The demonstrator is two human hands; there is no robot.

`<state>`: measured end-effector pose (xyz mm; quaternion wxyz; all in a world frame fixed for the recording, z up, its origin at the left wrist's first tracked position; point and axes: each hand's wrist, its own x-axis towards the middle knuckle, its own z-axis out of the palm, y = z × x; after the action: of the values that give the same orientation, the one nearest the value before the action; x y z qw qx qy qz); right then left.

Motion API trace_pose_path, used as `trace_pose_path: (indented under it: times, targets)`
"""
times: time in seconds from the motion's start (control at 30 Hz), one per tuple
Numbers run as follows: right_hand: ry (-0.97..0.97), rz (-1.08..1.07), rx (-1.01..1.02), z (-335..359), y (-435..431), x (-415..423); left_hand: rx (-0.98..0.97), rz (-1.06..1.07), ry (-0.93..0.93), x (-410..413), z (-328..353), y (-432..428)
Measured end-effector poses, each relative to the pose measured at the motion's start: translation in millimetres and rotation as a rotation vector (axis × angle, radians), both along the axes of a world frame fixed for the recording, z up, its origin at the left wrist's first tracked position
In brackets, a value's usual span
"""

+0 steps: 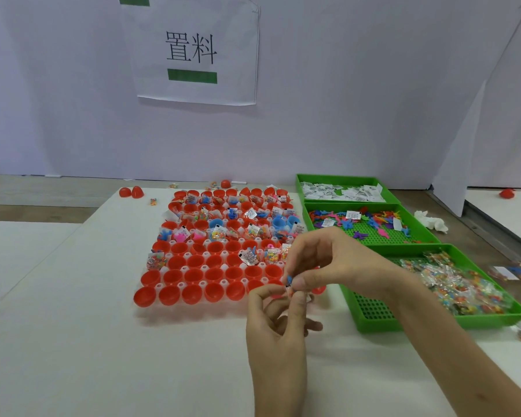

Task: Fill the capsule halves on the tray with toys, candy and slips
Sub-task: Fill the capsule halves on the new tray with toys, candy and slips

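Head view shows both hands meeting just off the near right corner of the tray (183, 285). The right hand (322, 263) reaches in from the right with thumb and forefinger closed on a small blue toy (288, 279). The left hand (277, 320) rises from below, its grip pinched on the underside of the same small bundle. Whether a candy packet or slip is tucked in with the toy is too small to tell.

The move ahead turns on where the empty capsule halves (214, 291) lie: to the left of the two grips, filling the near rows of the tray, while the far rows already hold toys, candy and slips. The nearest empty cups sit just beside the left hand's knuckles, so a short carry leftward and slightly away should bring the toy over one. The green bins (373, 319) of supplies stand to the right on the surface, behind the right wrist.
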<state>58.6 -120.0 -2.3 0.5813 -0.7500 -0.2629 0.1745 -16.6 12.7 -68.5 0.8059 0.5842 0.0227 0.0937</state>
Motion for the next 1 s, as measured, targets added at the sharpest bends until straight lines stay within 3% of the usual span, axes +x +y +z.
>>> trace_pose_path:
  times: [0.2,0.5,0.8,1.0]
  targets:
    - [-0.038,-0.067,0.044,-7.4,14.7,0.8,-0.084,0.221,-0.003,1.7,-5.0,8.6]
    - [-0.04,-0.054,0.001,-5.8,21.0,-0.9,-0.165,0.352,-0.028,1.4,-1.9,10.0]
    - [-0.187,0.028,-0.277,8.4,45.5,1.3,-0.181,0.51,-0.009,4.6,-8.6,16.0]
    - [-0.232,0.024,-0.319,16.5,78.4,11.0,-0.351,0.606,0.024,7.9,-8.1,16.9]
